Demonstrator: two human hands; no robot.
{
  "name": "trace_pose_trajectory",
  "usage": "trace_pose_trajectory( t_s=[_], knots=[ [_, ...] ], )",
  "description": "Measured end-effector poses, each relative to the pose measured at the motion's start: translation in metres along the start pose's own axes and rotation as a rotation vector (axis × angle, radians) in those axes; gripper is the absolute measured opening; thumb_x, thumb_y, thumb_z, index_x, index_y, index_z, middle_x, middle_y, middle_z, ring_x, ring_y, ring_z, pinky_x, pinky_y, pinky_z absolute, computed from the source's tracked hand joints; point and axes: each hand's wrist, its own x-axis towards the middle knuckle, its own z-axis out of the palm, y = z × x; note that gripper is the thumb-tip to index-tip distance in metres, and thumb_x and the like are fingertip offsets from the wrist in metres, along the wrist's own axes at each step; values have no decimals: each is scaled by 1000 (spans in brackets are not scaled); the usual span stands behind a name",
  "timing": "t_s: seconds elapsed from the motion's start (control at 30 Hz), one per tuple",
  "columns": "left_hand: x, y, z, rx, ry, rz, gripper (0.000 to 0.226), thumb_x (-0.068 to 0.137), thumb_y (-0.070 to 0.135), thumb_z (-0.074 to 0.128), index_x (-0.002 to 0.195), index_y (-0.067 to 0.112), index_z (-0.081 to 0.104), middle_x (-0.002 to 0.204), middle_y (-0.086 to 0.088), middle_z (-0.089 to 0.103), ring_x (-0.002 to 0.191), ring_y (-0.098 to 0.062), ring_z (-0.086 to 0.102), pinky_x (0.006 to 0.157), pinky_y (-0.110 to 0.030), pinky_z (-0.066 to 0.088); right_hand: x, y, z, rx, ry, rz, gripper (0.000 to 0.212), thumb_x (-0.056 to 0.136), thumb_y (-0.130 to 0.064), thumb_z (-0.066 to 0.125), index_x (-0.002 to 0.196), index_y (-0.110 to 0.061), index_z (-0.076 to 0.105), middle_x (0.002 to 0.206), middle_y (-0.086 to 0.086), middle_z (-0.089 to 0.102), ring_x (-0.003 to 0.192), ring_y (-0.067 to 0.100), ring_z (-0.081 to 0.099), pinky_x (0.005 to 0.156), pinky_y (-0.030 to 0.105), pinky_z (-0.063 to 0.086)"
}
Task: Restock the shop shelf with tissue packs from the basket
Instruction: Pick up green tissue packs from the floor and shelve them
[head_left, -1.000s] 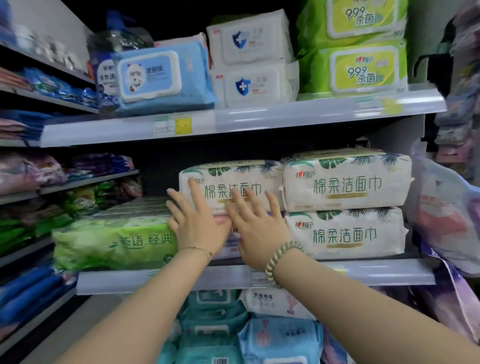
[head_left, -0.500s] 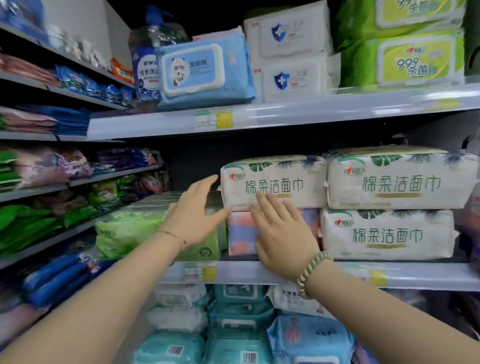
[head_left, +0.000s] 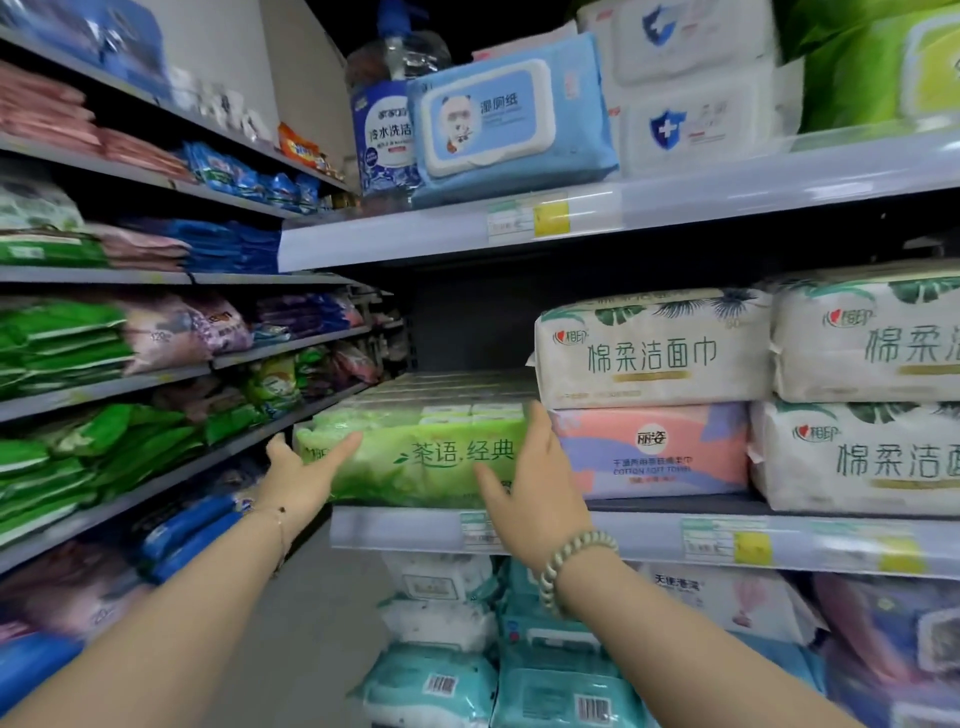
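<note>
A long green tissue pack (head_left: 415, 457) lies on the middle shelf (head_left: 649, 538) at its left end. My left hand (head_left: 304, 475) is pressed against the pack's left end, fingers spread. At the pack's right end my right hand (head_left: 530, 488) touches its front and side. To the right stands a pink-and-blue tissue pack (head_left: 654, 449) with a white leaf-printed pack (head_left: 652, 351) on top, then two more white packs (head_left: 862, 457). No basket is in view.
Upper shelf (head_left: 675, 208) carries a blue wipes pack (head_left: 511, 119), a bottle and white and green packs. Teal and white wipes packs (head_left: 431, 686) fill the shelf below. A side rack on the left (head_left: 156, 374) holds green, blue and pink packs.
Both hands left the white and pink packs and moved left onto the two ends of the green pack. The view swung left and closer.
</note>
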Motion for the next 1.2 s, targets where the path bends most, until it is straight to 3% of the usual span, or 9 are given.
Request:
trace_pose_trajectory(
  t_s=[0.1, 0.3, 0.47, 0.63, 0.9, 1.0, 1.07, 1.13, 1.2],
  knots=[
    [2, -5, 4, -103, -82, -4, 119, 62, 80, 63, 153, 20, 14, 156, -2, 28, 136, -31, 37, 111, -51, 32, 3, 2, 4, 7, 15, 34, 85, 93, -38, 54, 150, -13, -4, 157, 5, 13, 144, 20, 16, 115, 37, 24],
    [2, -6, 22, -169, -113, 71, 91, 74, 61, 69, 145, 18, 32, 138, 2, 48, 126, -23, 45, 103, -36, 36, 7, 6, 7, 19, 62, 32, 71, 95, -21, 52, 149, -12, 6, 156, 4, 19, 142, 18, 23, 112, 30, 26],
    [-2, 1, 30, -147, -78, 110, 75, 80, 54, 67, 138, 16, 38, 130, 0, 52, 120, -24, 49, 93, -33, 37, 4, 10, -1, -67, 90, 3, 71, 96, -25, 50, 149, -35, 3, 155, -3, 22, 128, 20, 46, 87, 41, 52],
    [6, -5, 22, -92, -62, 103, 92, 70, 69, 66, 140, 16, 36, 138, -3, 49, 124, -26, 48, 103, -42, 40, 3, 12, -2, -248, 117, -50, 51, 98, -25, 46, 144, -29, 24, 132, 3, 42, 93, 24, 59, 73, 38, 52],
    [11, -5, 13, -104, -106, 63, 111, 68, 72, 63, 150, 16, 15, 154, -6, 27, 138, -28, 32, 110, -45, 29, 4, 17, 5, -281, 220, -37, 48, 92, -17, 55, 137, -20, 36, 127, 8, 43, 80, 28, 60, 62, 42, 54],
    [19, -6, 11, -179, -182, 30, 131, 48, 82, 68, 152, 26, 13, 157, 0, 24, 140, -26, 31, 114, -47, 27, 6, 21, 16, -415, 381, -119, 60, 73, -5, 73, 129, -7, 49, 133, 21, 42, 108, 38, 55, 80, 49, 55],
    [28, -10, 12, -247, -221, 8, 138, 37, 84, 72, 151, 31, 17, 154, 4, 30, 138, -24, 35, 114, -49, 27, 7, 23, 17, -553, 382, -220, 79, 59, 3, 73, 133, -5, 47, 141, 21, 38, 124, 40, 41, 96, 50, 46],
    [36, -11, 13, -380, -277, -37, 121, 43, 84, 71, 146, 32, 34, 146, 6, 44, 132, -23, 44, 113, -49, 29, 9, 27, 16, -641, 313, -352, 95, 50, 8, 69, 140, -8, 41, 146, 16, 37, 132, 35, 34, 104, 48, 39],
    [35, -6, 14, -579, -374, -75, 89, 59, 82, 62, 130, 30, 57, 129, 1, 63, 118, -24, 58, 107, -50, 37, 12, 32, 15, -703, 245, -427, 94, 53, 2, 69, 142, -8, 39, 147, 13, 39, 135, 32, 31, 110, 47, 28]
  ],
)
